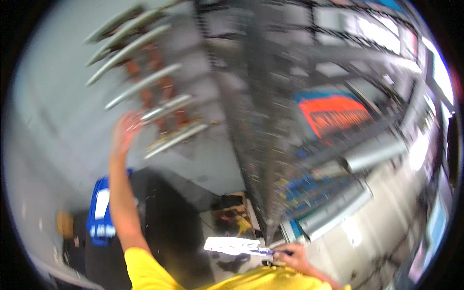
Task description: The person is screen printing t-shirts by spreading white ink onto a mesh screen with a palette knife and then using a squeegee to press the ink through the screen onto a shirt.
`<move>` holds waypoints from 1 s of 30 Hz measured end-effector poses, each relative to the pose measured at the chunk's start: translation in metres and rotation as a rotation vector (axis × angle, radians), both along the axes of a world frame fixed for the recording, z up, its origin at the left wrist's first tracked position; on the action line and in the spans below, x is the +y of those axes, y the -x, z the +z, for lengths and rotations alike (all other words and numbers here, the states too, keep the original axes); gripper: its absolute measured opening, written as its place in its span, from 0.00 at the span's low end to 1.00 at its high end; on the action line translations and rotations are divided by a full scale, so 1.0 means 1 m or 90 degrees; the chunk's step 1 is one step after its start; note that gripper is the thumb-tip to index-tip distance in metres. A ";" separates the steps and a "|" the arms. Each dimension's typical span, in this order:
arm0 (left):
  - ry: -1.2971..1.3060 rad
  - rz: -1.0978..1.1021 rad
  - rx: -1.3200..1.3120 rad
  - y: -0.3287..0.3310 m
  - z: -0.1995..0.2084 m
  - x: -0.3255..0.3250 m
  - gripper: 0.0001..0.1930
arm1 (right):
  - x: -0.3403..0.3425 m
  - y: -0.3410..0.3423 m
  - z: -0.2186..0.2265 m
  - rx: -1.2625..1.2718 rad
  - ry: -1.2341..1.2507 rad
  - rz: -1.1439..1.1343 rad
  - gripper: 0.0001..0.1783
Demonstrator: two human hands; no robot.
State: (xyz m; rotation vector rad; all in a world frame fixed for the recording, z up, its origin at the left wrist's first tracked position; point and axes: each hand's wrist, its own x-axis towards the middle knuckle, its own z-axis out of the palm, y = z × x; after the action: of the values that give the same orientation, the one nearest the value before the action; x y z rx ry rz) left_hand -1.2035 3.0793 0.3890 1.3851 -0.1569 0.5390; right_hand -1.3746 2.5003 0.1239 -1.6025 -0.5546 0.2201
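My left arm reaches up to a wall rack, and my left hand is beside the near end of a long pale bar. Its fingers look stretched out and apart, though motion smears them; whether they touch the bar I cannot tell. Several similar long bars sit one above another on orange-brown supports. Low in front of my body, my right hand is closed round the dark handle of a flat spatula-like tool. The tool's broad, bright white blade points left.
A blue case with a white label stands below my left arm, next to a black rounded surface. An open cardboard box sits near the middle. To the right are dark metal shelves, an orange-and-blue panel and silvery rolls.
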 end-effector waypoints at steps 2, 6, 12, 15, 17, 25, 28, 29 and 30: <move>-0.067 0.032 -0.019 0.056 -0.023 0.013 0.23 | -0.010 -0.003 0.021 0.018 -0.069 0.028 0.10; 0.083 0.143 0.049 0.095 -0.048 -0.045 0.27 | -0.057 0.007 0.055 0.067 -0.262 -0.034 0.08; 0.001 0.108 -0.086 0.154 -0.114 -0.103 0.30 | -0.134 0.018 0.060 0.004 -0.578 -0.215 0.08; -0.043 -0.106 -0.099 0.196 -0.116 -0.154 0.28 | -0.185 0.015 0.061 -0.102 -0.688 -0.321 0.08; -0.185 -0.313 -0.080 0.230 -0.113 -0.215 0.26 | -0.222 0.017 0.059 -0.151 -0.752 -0.389 0.08; -0.119 -0.601 0.134 0.207 -0.117 -0.494 0.11 | -0.354 0.032 0.047 -0.227 -0.816 -0.727 0.08; 0.066 -0.669 0.414 0.166 -0.165 -0.531 0.09 | -0.398 0.037 0.040 -0.241 -0.773 -0.827 0.08; -0.256 -0.695 0.472 0.142 -0.162 -0.556 0.12 | -0.407 0.040 0.036 -0.244 -0.748 -0.859 0.08; -0.027 -0.772 0.362 0.151 -0.148 -0.622 0.17 | -0.414 0.041 0.032 -0.233 -0.702 -0.904 0.08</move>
State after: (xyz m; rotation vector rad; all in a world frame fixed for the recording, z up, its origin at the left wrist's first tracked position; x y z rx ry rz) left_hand -1.3542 2.4570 0.2411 1.1774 -0.4892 -0.8576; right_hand -1.4155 2.0863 0.1555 -0.6162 0.2956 -1.2491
